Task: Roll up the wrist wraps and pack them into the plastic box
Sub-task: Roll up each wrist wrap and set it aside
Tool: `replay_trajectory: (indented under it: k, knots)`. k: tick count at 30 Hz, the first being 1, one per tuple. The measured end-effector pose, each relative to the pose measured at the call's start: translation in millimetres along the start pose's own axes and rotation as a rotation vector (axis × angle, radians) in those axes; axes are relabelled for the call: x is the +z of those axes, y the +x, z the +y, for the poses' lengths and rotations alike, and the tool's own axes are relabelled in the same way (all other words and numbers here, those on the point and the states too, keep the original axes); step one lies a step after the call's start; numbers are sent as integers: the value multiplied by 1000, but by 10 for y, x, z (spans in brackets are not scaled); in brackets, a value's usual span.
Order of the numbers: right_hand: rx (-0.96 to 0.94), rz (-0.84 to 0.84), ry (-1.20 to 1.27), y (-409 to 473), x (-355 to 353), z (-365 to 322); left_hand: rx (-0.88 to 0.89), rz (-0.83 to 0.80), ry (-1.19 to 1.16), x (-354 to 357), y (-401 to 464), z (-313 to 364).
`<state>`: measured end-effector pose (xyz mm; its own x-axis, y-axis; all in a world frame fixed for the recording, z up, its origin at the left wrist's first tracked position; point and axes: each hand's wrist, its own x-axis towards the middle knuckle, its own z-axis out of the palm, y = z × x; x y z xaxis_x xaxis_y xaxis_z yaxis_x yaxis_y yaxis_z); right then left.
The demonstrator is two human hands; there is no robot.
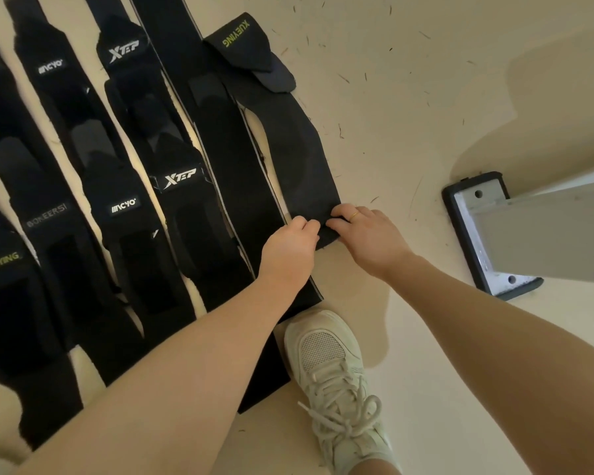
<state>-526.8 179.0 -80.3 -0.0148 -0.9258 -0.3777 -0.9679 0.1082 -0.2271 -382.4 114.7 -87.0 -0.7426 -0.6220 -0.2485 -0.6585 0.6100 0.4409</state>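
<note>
Pinching the near end of the rightmost black fabric wrist wrap [288,145] are the left hand [290,248] and right hand [367,234]; it is lying lengthwise on the beige floor [426,97], running away from the person. Five more black wraps [124,173] are lying parallel leftward. A white sneaker [333,378] is standing beside; a grey metal bracket [487,231] is sitting right.

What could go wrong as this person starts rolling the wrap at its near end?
The left hand and right hand grip the XUEYING wrap beside a neighbouring wrap, so the roll may catch it. The floor is littered with small debris that could cling. The shoe rests on another strap, perhaps pinning it.
</note>
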Motion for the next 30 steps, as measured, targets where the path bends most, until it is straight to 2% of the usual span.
replay_trajectory:
  k: [1,4,8,11,14,18,21,23,26,28,30]
  knots:
    - [47,2,104,18,-29,-4,24,35,-6,-11,-10,-3]
    - [192,24,390,117,-121,-8,-61,-60,40,-56,62,-9]
    - [298,25,459,258,-116,-4,-211,-44,-43,-113,173,37]
    - [424,144,422,338,-95,-67,-262,13,-173,-171,190,33]
    - [304,242,323,279,-74,-158,-395,26,-282,-218,272,-13]
    - [228,125,131,125,60,-172,-613,27,-486,-188,379,0]
    - [273,142,148,205,1,-149,-692,28,-518,-204,441,-13]
    - [294,149,228,285,-11,-138,-672,-26,-506,-259,458,-33]
    - [294,126,369,338,-27,-119,-447,-166,-429,-404,371,-23]
    - [288,118,416,329,-127,-132,-364,-144,-413,-515,270,-32]
    - [333,164,505,291,-327,-185,-357,-33,-497,-696,172,-38]
